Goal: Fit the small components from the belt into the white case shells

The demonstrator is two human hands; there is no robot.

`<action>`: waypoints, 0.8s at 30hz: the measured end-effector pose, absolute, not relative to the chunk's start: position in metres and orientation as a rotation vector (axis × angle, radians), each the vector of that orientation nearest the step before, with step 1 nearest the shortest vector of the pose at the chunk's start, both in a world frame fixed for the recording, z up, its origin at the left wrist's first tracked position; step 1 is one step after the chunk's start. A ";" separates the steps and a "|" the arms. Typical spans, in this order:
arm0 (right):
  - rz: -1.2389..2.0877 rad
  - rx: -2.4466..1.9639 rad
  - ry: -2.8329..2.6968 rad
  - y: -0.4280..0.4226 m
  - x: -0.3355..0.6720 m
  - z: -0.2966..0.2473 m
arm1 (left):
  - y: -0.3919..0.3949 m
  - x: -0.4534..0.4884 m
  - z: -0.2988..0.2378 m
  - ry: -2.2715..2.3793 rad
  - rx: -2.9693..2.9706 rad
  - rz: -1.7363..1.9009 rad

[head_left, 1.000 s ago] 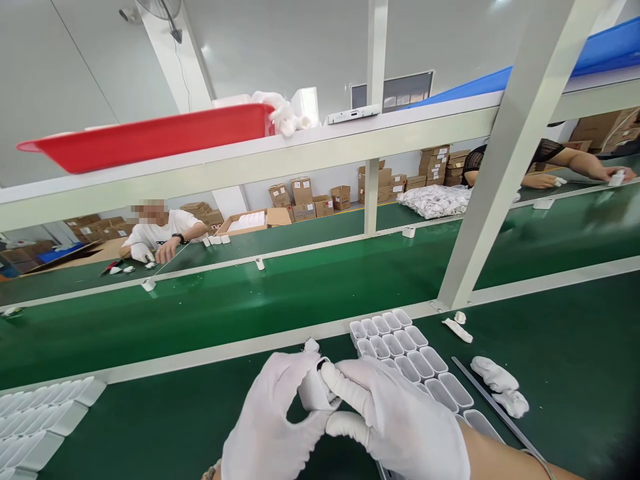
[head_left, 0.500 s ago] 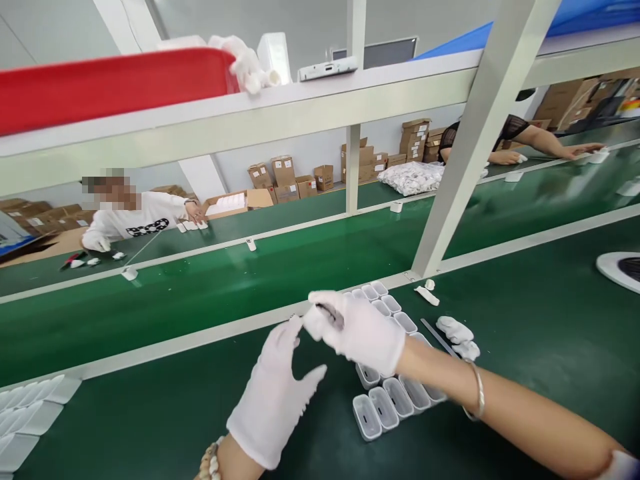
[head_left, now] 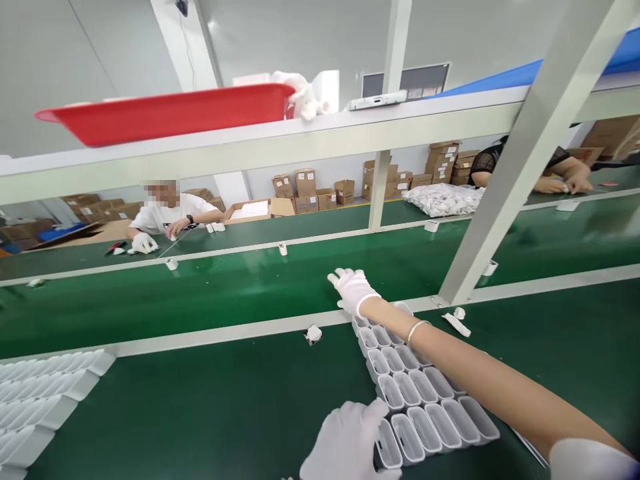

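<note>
My left hand [head_left: 345,440], in a white glove, is at the front left corner of a block of translucent plastic boxes [head_left: 440,427]. Its thumb and fingers grip the ends of the nearest box [head_left: 389,445], which stands in the front row. My right hand [head_left: 351,288], also gloved, reaches out over the green conveyor belt [head_left: 240,287], past the far end of the block. Its fingers are spread and nothing shows in them. A small crumpled white piece with a dark patterned edge [head_left: 313,334] lies on the green table by the belt's rail.
Rows of white boxes [head_left: 45,407] stand at the left. White scraps [head_left: 457,323] lie by the slanted post [head_left: 520,167]. Small white parts [head_left: 283,249] sit on the belt. Overhead, a shelf carries a red tray [head_left: 175,113]. Two people work across the belt.
My right hand has moved from the white piece out over the belt. My left hand has come down to the front box. The white piece now lies on the table; the view has shifted.
</note>
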State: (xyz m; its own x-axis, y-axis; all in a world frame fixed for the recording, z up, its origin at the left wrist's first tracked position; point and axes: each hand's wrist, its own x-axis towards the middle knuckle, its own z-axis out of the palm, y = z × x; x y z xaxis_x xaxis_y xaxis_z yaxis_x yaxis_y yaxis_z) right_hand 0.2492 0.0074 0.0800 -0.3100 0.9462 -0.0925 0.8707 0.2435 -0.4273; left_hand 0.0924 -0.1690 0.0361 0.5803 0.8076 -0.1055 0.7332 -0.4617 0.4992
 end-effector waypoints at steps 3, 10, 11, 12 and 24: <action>0.669 -1.571 -2.500 0.010 0.231 0.070 | -0.172 0.086 0.054 1.377 2.333 0.308; 0.953 -1.367 -2.500 0.006 0.210 0.059 | -0.161 0.053 0.110 1.427 2.218 0.759; 0.974 -1.349 -2.446 0.003 0.212 0.063 | -0.155 0.047 0.118 1.404 2.192 0.798; 0.989 -1.331 -2.386 -0.003 0.216 0.069 | -0.150 0.041 0.125 1.383 2.178 0.835; 0.804 -0.984 -1.830 -0.141 0.252 0.131 | -0.132 0.024 0.132 1.194 2.403 1.065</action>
